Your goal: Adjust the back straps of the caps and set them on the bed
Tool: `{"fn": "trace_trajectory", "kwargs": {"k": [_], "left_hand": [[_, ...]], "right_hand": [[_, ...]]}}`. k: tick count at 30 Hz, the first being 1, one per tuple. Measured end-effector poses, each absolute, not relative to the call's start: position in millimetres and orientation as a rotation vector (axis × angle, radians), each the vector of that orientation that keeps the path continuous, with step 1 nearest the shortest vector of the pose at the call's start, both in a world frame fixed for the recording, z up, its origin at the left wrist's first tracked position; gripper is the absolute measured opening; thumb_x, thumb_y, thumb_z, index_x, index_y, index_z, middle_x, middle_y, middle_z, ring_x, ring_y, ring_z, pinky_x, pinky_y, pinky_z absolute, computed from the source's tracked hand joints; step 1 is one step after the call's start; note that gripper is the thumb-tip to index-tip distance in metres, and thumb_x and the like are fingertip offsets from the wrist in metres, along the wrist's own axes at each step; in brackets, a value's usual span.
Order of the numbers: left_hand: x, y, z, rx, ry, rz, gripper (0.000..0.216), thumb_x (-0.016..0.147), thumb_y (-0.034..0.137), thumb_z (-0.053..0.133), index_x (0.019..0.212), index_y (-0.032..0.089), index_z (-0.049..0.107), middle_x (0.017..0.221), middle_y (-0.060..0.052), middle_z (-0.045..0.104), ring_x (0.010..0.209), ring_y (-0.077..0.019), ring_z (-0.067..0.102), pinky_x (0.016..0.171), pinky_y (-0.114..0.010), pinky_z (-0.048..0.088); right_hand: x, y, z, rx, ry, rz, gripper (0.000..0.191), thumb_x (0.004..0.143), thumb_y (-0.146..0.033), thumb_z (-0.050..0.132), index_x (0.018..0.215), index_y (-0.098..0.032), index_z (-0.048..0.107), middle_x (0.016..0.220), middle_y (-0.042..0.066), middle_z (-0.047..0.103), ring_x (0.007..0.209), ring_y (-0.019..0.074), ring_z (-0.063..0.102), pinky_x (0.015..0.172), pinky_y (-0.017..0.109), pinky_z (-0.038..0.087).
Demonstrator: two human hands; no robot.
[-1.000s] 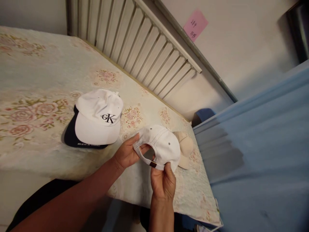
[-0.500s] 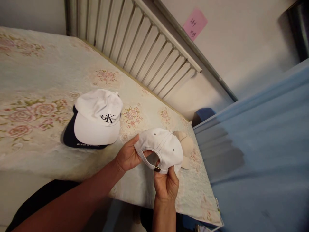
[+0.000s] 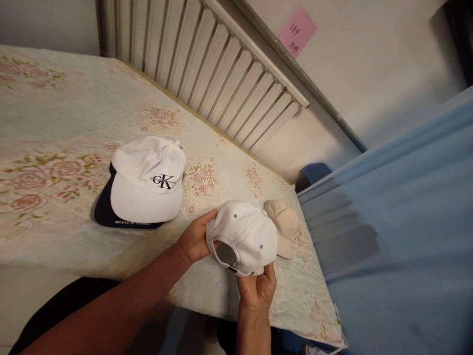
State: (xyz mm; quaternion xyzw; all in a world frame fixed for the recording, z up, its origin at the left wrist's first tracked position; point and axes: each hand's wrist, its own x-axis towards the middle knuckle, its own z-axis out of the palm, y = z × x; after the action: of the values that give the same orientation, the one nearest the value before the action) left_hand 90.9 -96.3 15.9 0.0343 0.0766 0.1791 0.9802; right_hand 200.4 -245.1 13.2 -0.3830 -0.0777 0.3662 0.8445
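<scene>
A white baseball cap (image 3: 247,231) is held up over the table, its rear opening and strap turned toward me. My left hand (image 3: 196,237) grips its left edge, thumb on the outside and the other fingers partly hidden. At the lower right edge my right hand (image 3: 258,286) is closed on the rim, with some fingers hidden under the cap. Just behind lies a beige cap (image 3: 281,217), partly covered by the held one. To the left, a white cap with black letters (image 3: 148,172) rests on top of a dark cap (image 3: 105,204), whose brim shows beneath.
A flowered cloth (image 3: 207,143) covers the table. Along its back edge stands a white radiator (image 3: 207,64), with a pink note (image 3: 297,32) on the wall above. A blue curtain (image 3: 399,222) hangs at the right.
The held cap has tilted, so more of its crown shows and its strap sits lower. Both hands keep their hold. The beige cap is less covered now.
</scene>
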Motion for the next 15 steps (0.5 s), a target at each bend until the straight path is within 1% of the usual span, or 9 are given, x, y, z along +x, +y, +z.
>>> {"fn": "trace_trajectory", "kwargs": {"k": [2, 5, 8, 11, 13, 15], "left_hand": [[89.4, -94.7, 16.5, 0.094, 0.111, 0.373, 0.04, 0.097, 0.022, 0.04, 0.127, 0.004, 0.058, 0.091, -0.014, 0.076, 0.079, -0.022, 0.072, 0.076, -0.03, 0.056], [87.6, -92.2, 17.2, 0.116, 0.075, 0.383, 0.037, 0.095, 0.02, 0.044, 0.123, 0.005, 0.061, 0.089, -0.013, 0.076, 0.082, -0.0223, 0.072, 0.082, -0.031, 0.055], [84.1, -89.2, 17.8, 0.114, 0.074, 0.399, 0.037, 0.095, 0.026, 0.045, 0.12, 0.006, 0.064, 0.089, -0.013, 0.076, 0.085, -0.0231, 0.072, 0.085, -0.032, 0.054], [77.7, -84.4, 19.1, 0.106, 0.095, 0.457, 0.038, 0.095, 0.03, 0.046, 0.121, 0.009, 0.064, 0.09, -0.012, 0.076, 0.089, -0.0246, 0.072, 0.086, -0.034, 0.054], [73.5, -80.2, 20.2, 0.107, 0.11, 0.513, 0.036, 0.094, 0.028, 0.046, 0.121, 0.011, 0.064, 0.091, -0.011, 0.076, 0.091, -0.0251, 0.071, 0.086, -0.035, 0.054], [71.4, -75.8, 20.4, 0.112, 0.117, 0.552, 0.035, 0.094, 0.023, 0.046, 0.121, 0.012, 0.065, 0.091, -0.01, 0.077, 0.093, -0.0255, 0.071, 0.086, -0.035, 0.054]], "right_hand": [[203.7, -238.4, 14.1, -0.831, -0.211, 0.784, 0.031, 0.085, -0.037, 0.058, 0.111, -0.024, 0.069, 0.12, 0.006, 0.07, 0.128, 0.0194, 0.052, 0.115, 0.051, 0.026], [210.4, -227.3, 13.9, -0.858, -0.252, 0.802, 0.03, 0.081, -0.035, 0.06, 0.106, -0.024, 0.071, 0.121, 0.006, 0.07, 0.127, 0.0205, 0.054, 0.116, 0.051, 0.025], [217.0, -217.3, 15.2, -0.89, -0.245, 0.786, 0.028, 0.076, -0.031, 0.062, 0.101, -0.023, 0.072, 0.114, 0.006, 0.073, 0.125, 0.0222, 0.056, 0.115, 0.052, 0.027], [222.9, -204.7, 22.7, -0.911, -0.245, 0.747, 0.025, 0.071, -0.027, 0.064, 0.094, -0.023, 0.073, 0.107, 0.005, 0.075, 0.123, 0.0221, 0.057, 0.114, 0.049, 0.03], [228.2, -192.6, 29.7, -0.909, -0.272, 0.723, 0.024, 0.07, -0.027, 0.064, 0.092, -0.022, 0.073, 0.106, 0.005, 0.075, 0.122, 0.0211, 0.058, 0.113, 0.045, 0.033], [236.5, -177.9, 33.7, -0.91, -0.32, 0.731, 0.025, 0.071, -0.027, 0.064, 0.094, -0.021, 0.073, 0.107, 0.006, 0.075, 0.121, 0.0204, 0.058, 0.111, 0.043, 0.036]]}}
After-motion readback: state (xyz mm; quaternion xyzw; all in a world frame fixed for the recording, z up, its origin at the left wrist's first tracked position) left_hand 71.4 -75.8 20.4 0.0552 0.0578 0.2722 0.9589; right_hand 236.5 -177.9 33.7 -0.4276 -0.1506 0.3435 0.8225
